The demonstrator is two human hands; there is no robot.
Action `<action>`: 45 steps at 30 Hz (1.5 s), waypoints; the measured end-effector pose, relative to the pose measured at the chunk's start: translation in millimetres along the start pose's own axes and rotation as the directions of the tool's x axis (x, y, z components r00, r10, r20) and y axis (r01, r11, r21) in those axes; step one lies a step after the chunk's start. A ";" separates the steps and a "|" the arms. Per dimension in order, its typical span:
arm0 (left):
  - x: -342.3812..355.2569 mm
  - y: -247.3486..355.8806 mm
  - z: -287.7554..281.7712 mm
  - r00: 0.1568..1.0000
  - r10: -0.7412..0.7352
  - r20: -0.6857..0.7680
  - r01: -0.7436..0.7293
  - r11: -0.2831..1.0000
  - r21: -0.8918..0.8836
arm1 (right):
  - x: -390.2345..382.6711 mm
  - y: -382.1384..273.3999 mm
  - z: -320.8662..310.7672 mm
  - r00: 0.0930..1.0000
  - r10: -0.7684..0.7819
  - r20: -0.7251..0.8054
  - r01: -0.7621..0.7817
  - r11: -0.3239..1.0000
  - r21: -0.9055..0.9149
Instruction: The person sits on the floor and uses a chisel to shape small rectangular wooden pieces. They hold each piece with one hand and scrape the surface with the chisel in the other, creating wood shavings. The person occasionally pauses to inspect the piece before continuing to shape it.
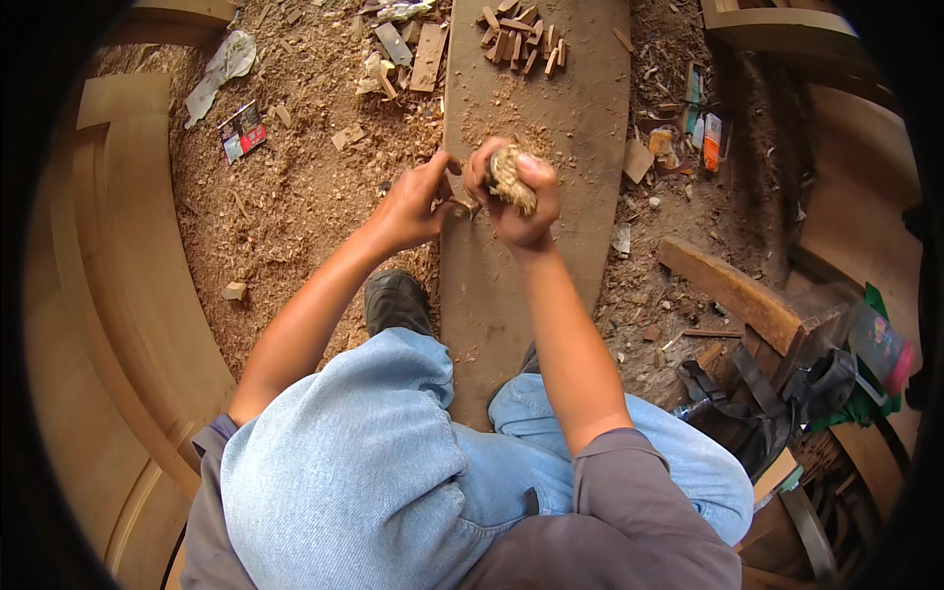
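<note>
Our right hand [536, 221] has a firm grip on the frayed-ended handle [513, 179], around 12 o'clock over the board [501, 305]. Our left hand [411, 205] is curled at the board's left edge, narrow gap between thumb and finger, nothing visibly pinched. We'd go short and steady, fingertips off the handle's line. Small wood pieces [516, 44] crowd 12 o'clock; looks roomier toward 6, short of our jeans [339, 452].

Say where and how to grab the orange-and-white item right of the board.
Probably pinch the orange-and-white item across its orange end, from above and the near side: it is elongated, that end lies nearer, and small items crowd its left.
</note>
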State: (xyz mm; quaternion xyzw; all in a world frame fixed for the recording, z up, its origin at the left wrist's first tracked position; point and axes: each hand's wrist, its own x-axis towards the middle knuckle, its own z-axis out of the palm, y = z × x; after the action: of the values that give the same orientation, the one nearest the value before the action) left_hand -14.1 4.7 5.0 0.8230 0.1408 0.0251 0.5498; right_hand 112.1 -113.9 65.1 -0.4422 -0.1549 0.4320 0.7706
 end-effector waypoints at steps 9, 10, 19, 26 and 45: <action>2.5 2.0 -0.5 1.000 0.019 -0.023 -0.019 1.000 0.010 | 5.3 -2.4 -4.9 1.000 0.009 0.010 -0.009 1.000 0.025; 1.9 1.9 0.1 1.000 0.010 -0.021 -0.011 1.000 -0.008 | 4.1 -2.1 -4.2 0.998 0.065 0.025 -0.064 0.998 -0.021; 2.9 -0.9 -0.8 0.999 -0.028 0.029 0.027 0.999 0.045 | 3.7 -1.0 -4.6 0.999 0.039 0.035 -0.039 0.999 0.008; 0.1 -2.3 2.4 0.999 0.024 -0.028 -0.023 0.999 0.030 | 4.8 0.5 -3.7 1.000 -0.005 0.027 0.004 0.999 0.037; -3.2 4.5 -2.9 0.990 0.105 0.092 -0.118 0.981 0.152 | 3.1 -1.3 -7.1 1.000 0.017 -0.025 -0.018 0.999 -0.030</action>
State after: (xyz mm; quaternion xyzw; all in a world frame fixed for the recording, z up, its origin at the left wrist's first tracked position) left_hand -16.8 4.8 10.7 0.8707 0.0728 0.0104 0.4863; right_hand 119.0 -115.6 61.8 -0.4606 -0.1479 0.4308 0.7619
